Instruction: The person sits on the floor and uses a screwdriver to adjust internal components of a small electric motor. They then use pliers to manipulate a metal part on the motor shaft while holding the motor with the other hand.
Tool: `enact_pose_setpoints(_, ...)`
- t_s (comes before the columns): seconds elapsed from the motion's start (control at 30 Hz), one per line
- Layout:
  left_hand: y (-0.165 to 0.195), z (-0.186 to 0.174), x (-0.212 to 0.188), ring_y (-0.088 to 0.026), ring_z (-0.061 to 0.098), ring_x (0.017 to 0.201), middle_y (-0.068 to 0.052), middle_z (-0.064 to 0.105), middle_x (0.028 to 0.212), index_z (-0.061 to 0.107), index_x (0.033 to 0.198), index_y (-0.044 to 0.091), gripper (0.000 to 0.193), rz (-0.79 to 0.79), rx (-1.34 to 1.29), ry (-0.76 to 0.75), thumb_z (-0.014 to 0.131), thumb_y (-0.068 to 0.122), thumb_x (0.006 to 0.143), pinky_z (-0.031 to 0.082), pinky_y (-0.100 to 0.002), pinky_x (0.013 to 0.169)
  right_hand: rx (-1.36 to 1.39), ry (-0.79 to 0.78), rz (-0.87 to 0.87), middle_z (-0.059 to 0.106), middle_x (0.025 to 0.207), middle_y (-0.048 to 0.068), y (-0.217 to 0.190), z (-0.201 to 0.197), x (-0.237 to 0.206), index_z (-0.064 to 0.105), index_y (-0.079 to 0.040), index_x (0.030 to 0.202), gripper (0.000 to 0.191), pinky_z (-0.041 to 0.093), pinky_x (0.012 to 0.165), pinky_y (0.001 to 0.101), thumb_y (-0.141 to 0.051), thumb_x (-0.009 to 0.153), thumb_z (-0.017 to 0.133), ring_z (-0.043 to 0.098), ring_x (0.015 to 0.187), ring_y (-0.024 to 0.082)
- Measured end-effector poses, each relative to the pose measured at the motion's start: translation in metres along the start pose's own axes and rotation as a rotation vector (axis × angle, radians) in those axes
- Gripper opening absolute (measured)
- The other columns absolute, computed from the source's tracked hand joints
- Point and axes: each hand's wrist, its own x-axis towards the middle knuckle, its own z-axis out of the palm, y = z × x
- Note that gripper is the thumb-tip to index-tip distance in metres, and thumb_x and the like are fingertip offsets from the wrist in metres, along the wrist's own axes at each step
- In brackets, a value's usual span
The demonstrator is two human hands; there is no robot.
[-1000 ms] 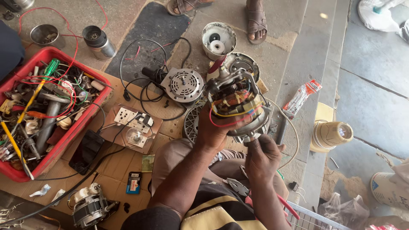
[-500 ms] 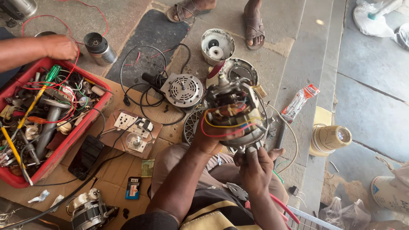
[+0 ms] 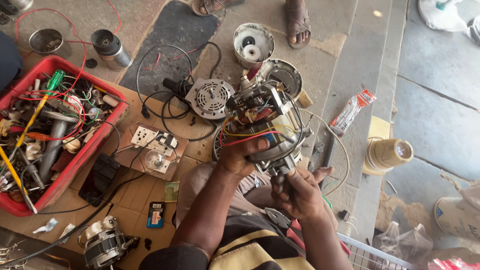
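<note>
While the red tray (image 3: 107,131) of tools and wires fills the left of the cardboard-covered floor (image 3: 125,192), an open electric motor (image 3: 262,127) with copper windings and coloured leads is held up above the person's lap. Left hand (image 3: 241,156) has its grip clamped on the motor's lower left side, thumb over the red wire. Right hand (image 3: 299,192) is closed around the shaft end beneath it. Behind the motor lie a round vented end cover (image 3: 212,97) and a switch board (image 3: 152,145); pliers (image 3: 277,217) rest on the lap.
</note>
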Motion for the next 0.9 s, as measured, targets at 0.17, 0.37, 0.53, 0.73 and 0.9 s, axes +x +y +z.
enact_pose_setpoints(0.17,-0.003,0.002,0.001,-0.019,0.069,0.108,-0.007,0.071,0.117,0.064,0.132,0.001,0.063,0.044,0.153,0.038,0.089,-0.001,0.074,0.059,-0.039,0.098,-1.117,0.532,-0.701,0.063,0.074,0.005,0.018,0.027,0.007,0.066,0.0,0.086,0.009,0.044,0.06,0.0258,-0.002,0.095,0.067,0.058,0.066,0.011)
enact_pose_setpoints(0.37,-0.003,0.004,0.003,-0.019,0.069,0.107,-0.007,0.072,0.117,0.066,0.131,0.001,0.061,0.063,0.082,0.051,0.087,-0.003,0.074,0.058,-0.038,0.097,-0.275,0.293,-0.388,0.062,0.076,0.009,0.008,0.022,0.007,0.062,-0.002,0.083,0.017,0.052,0.067,0.0318,-0.013,0.096,0.06,0.062,0.071,0.018)
enact_pose_setpoints(0.53,0.001,0.013,0.004,-0.019,0.069,0.108,-0.008,0.072,0.117,0.064,0.133,0.001,0.062,0.044,0.108,0.092,0.084,-0.004,0.075,0.058,-0.039,0.097,0.253,0.259,0.064,0.061,0.073,0.012,0.003,0.013,0.01,0.064,0.0,0.085,0.035,0.039,0.048,0.0297,-0.028,0.099,0.048,0.054,0.057,0.018)
enact_pose_setpoints(0.73,0.004,0.022,0.009,-0.021,0.069,0.107,-0.01,0.072,0.117,0.063,0.133,0.002,0.06,0.051,0.005,0.145,0.082,0.002,0.076,0.059,-0.04,0.096,-1.154,0.544,-0.727,0.073,0.091,0.013,0.012,0.024,0.012,0.071,0.004,0.117,0.024,0.053,0.07,0.0326,-0.011,0.099,0.066,0.068,0.08,0.019)
enact_pose_setpoints(0.9,0.007,0.022,0.008,-0.022,0.068,0.108,-0.011,0.071,0.118,0.063,0.134,0.0,0.06,0.082,0.065,0.171,0.081,-0.002,0.077,0.058,-0.04,0.094,-0.839,0.454,-0.734,0.069,0.108,0.013,0.009,0.023,0.013,0.063,0.0,0.13,0.035,0.057,0.084,0.0343,-0.007,0.097,0.074,0.068,0.097,0.019)
